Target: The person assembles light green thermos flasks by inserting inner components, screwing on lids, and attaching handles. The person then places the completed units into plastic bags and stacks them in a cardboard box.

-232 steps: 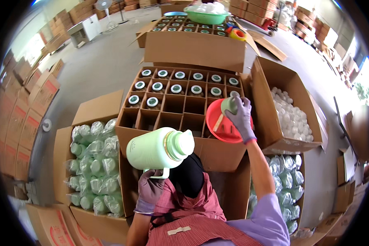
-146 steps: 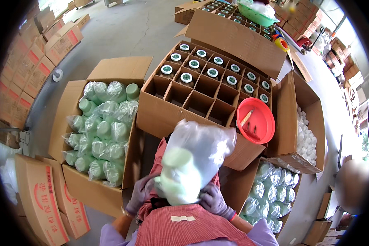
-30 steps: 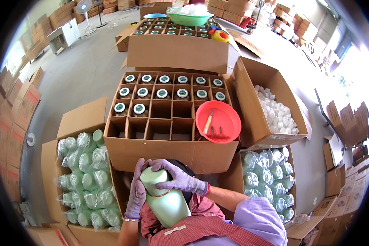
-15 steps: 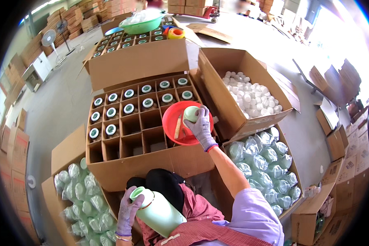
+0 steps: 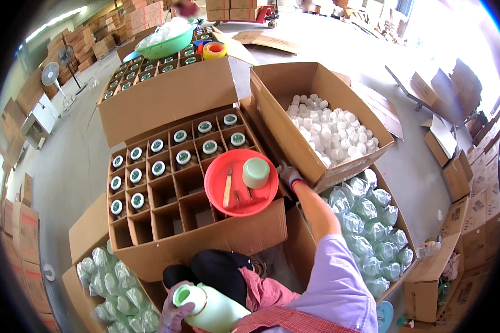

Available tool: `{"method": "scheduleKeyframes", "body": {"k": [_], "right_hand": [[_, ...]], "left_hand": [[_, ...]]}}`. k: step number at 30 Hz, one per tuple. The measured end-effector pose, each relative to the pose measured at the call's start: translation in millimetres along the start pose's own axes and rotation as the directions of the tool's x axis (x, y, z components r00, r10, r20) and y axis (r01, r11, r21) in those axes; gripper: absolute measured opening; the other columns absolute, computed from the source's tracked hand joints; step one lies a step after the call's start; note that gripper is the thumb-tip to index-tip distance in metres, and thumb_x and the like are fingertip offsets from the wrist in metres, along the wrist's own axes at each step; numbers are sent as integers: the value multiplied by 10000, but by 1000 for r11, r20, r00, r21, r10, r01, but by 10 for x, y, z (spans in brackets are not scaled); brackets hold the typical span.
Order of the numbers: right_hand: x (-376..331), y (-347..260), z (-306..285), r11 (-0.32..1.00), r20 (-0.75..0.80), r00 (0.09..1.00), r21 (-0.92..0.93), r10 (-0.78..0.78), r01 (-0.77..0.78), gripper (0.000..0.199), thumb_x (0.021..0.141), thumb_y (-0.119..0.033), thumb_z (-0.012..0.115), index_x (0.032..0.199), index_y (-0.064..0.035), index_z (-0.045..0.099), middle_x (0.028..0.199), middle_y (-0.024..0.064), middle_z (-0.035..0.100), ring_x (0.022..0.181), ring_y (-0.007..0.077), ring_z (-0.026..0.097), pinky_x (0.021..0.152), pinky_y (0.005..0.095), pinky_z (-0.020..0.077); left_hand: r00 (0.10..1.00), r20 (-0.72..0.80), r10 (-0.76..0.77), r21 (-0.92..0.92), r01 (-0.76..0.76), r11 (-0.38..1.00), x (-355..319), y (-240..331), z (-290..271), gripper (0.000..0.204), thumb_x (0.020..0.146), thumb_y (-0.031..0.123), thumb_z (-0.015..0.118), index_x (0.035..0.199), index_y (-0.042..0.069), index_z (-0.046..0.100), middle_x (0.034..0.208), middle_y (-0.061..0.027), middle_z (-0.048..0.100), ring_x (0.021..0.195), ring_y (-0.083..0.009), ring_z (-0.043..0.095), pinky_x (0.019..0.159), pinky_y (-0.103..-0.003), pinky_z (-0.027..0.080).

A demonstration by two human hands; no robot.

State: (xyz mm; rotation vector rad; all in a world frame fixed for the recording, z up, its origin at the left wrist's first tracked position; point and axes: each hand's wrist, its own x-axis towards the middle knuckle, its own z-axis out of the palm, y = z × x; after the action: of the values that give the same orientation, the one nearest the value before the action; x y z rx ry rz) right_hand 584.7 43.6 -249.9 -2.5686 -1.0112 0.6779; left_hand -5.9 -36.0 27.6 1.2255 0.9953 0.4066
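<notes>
My left hand [image 5: 176, 313], in a grey glove, is closed around the neck end of a pale green bottle [image 5: 219, 308]. The bottle lies tilted over my lap, its open mouth facing up and left. My right hand [image 5: 288, 173], gloved too, reaches low between a red basin [image 5: 210, 191] and the carton of white caps [image 5: 330, 176]; its fingers are mostly hidden. In the basin sit a pale green cup [image 5: 255, 173], bottom up, a wooden-handled tool [image 5: 227, 190] and small dark-tipped pieces. The basin rests on a divided carton [image 5: 194, 244] holding several white-lidded bottles [image 5: 183, 156].
Cartons of plastic-wrapped green bottles stand at the right [image 5: 366, 236] and lower left [image 5: 114, 283]. Behind, another divided carton bears a green basin [image 5: 166, 44] and tape rolls [image 5: 214, 50]. Fans [image 5: 50, 73] and stacked cartons line the left side.
My right hand has let go of the green cup, which now lies in the red basin, and has moved right beside the caps carton. My left hand still holds the bottle. The view has shifted slightly.
</notes>
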Motion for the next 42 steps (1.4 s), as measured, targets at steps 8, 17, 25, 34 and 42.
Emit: {"method": "scheduleKeyframes", "body": {"k": [8, 17, 25, 34, 42], "right_hand": [[-864, -488, -564, 978, -434, 882, 5, -184, 206, 286, 925, -268, 533, 1168, -120, 565, 1023, 260, 596, 891, 458, 629, 788, 537, 515], [-2218, -770, -2241, 964, -754, 640, -255, -148, -77, 582, 880, -169, 639, 1422, -108, 438, 1026, 198, 556, 812, 392, 612, 754, 453, 536], [-1732, -2029, -562, 872, -150, 880, -286, -451, 398, 431, 868, -293, 643, 1172, -10, 532, 917, 198, 707, 886, 336, 710, 752, 447, 575], [-1547, -2149, -537, 887, -496, 755, -73, -429, 456, 365, 870, -141, 595, 1207, -16, 535, 871, 202, 681, 837, 332, 687, 735, 447, 541], [-4025, -2391, -726, 405, 157, 384, 542, -910, 736, 165, 943, -143, 594, 1042, -15, 566, 844, 173, 601, 722, 346, 624, 672, 395, 520]], "left_hand": [[994, -1, -113, -86, 113, 990, -40, -194, -131, 737, 793, 189, 750, 1450, 54, 445, 1410, -99, 525, 1296, -248, 501, 1105, -379, 390], [988, -18, 157, -97, -158, 983, 14, 464, -117, 855, 560, 242, 923, 1291, 1, 551, 1219, -114, 617, 1161, -245, 586, 1005, -375, 484], [613, -30, 789, 819, -438, 372, -233, 895, -228, 794, 618, 294, 902, 1285, 70, 535, 1343, -126, 504, 1316, -349, 426, 1115, -497, 350], [514, -201, 834, 913, -211, 350, -175, 171, -124, 771, 591, 286, 893, 1261, 100, 560, 1333, -112, 508, 1297, -395, 414, 1117, -586, 278], [572, -141, 808, 941, -175, 288, -83, 15, -180, 824, 521, 247, 876, 1276, 141, 563, 1341, -78, 499, 1314, -366, 396, 1118, -600, 248]]}}
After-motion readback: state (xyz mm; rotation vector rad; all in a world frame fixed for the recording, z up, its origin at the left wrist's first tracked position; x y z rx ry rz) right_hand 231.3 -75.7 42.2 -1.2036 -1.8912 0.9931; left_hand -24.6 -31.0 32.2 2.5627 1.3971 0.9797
